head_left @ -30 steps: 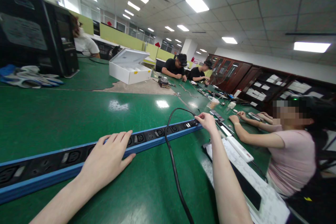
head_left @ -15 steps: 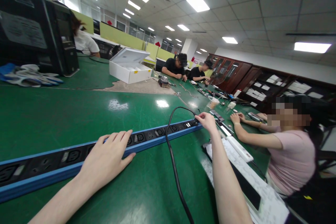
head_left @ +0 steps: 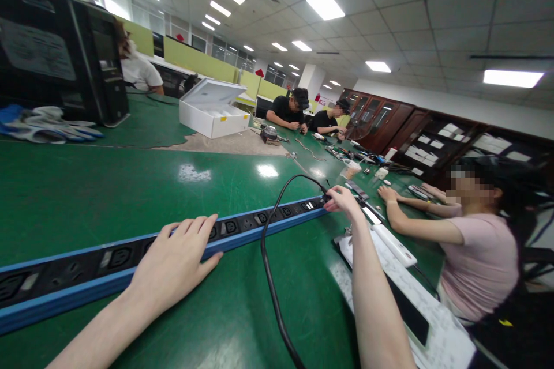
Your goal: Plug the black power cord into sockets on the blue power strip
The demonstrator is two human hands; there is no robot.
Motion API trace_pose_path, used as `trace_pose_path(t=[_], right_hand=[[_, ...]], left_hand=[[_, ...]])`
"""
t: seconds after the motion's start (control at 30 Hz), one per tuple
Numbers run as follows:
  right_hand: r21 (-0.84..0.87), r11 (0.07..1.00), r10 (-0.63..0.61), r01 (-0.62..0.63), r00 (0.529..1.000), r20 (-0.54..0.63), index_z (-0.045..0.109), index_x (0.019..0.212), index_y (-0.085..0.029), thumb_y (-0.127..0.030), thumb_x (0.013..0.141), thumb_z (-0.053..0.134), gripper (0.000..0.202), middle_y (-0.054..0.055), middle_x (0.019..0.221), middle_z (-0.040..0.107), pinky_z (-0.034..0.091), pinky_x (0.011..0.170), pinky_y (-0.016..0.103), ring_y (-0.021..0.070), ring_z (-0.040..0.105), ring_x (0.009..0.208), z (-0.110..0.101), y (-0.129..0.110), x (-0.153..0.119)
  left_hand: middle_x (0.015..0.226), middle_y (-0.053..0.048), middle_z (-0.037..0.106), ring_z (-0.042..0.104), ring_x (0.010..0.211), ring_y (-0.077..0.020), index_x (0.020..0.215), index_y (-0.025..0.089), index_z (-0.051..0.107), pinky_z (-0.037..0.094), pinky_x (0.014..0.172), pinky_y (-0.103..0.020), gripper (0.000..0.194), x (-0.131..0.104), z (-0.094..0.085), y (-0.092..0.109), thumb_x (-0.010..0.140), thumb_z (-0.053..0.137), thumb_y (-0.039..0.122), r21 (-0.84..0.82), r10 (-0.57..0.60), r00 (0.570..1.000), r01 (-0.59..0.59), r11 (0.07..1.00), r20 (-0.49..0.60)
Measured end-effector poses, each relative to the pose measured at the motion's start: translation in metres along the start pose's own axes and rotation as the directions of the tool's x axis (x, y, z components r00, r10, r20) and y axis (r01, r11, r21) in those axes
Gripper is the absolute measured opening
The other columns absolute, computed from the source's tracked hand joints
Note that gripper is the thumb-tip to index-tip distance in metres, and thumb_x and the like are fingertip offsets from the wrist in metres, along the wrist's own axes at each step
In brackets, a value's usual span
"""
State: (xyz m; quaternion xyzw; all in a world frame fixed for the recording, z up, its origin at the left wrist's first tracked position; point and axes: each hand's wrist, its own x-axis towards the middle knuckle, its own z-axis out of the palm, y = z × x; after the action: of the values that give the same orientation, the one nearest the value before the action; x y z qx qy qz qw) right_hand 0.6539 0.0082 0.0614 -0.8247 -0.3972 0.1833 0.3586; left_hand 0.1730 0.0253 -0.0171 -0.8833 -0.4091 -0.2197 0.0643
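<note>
A long blue-and-black power strip [head_left: 246,223] runs diagonally across the green tabletop. My left hand [head_left: 173,259] lies across it, its fingers over the far edge and its thumb against the near side. At the strip's far end, my right hand [head_left: 341,202] has its fingers closed around a black plug [head_left: 324,198]. Those fingers partly cover the plug, so how deep it sits in the socket is hidden. From the plug, a black cable [head_left: 269,265] arches over the strip and drops toward the bottom edge.
A black computer tower [head_left: 64,57] and work gloves [head_left: 52,124] are at left. Behind stands an open white box [head_left: 214,115]. Right of my arm lie a phone [head_left: 407,311], white sheet [head_left: 450,340] and white bar-shaped device [head_left: 395,245]. A person in pink [head_left: 480,248] sits there.
My right hand has shifted slightly right and down around the plug, with its fingers curled more. The cable's hanging part has swung left. My left hand and the strip stay put.
</note>
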Motion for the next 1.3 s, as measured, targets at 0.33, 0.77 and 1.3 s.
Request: trace_pose_path(t=[0.33,0.77,1.3], right_hand=[[-0.059,0.996,0.070,-0.070,0.998,-0.008,0.056,0.093,-0.020,-0.058,0.080,0.072,0.044,0.011,0.065,0.073,0.058,0.052,0.031,0.0254,0.073,0.060,0.002,0.001,0.006],[-0.610,0.734,-0.391,0.298,0.920,-0.022,0.071,0.109,-0.023,-0.029,0.083,0.067,0.028,0.006,0.093,0.074,0.050,0.070,0.026,0.0205,0.070,0.081,-0.030,-0.009,0.001],[-0.638,0.639,-0.470,0.430,0.875,0.119,0.074,0.109,-0.027,-0.023,0.082,0.067,0.028,0.003,0.103,0.075,0.047,0.076,0.024,0.0182,0.068,0.090,-0.019,-0.007,-0.005]], left_hand=[[0.135,-0.017,0.061,0.056,0.120,-0.0370,0.148,0.014,0.046,0.038,0.102,-0.050,0.069,0.001,0.000,0.001,0.089,0.050,0.049,0.012,-0.004,1.000,0.004,1.000,-0.002],[0.134,-0.017,0.061,0.056,0.120,-0.0366,0.147,0.014,0.047,0.038,0.102,-0.050,0.067,-0.001,0.000,0.002,0.090,0.050,0.049,0.017,0.000,1.000,0.000,1.000,-0.005],[0.134,-0.017,0.062,0.057,0.120,-0.0372,0.148,0.015,0.046,0.038,0.102,-0.050,0.069,0.000,0.000,0.002,0.089,0.049,0.051,-0.005,-0.014,1.000,0.014,1.000,-0.002]])
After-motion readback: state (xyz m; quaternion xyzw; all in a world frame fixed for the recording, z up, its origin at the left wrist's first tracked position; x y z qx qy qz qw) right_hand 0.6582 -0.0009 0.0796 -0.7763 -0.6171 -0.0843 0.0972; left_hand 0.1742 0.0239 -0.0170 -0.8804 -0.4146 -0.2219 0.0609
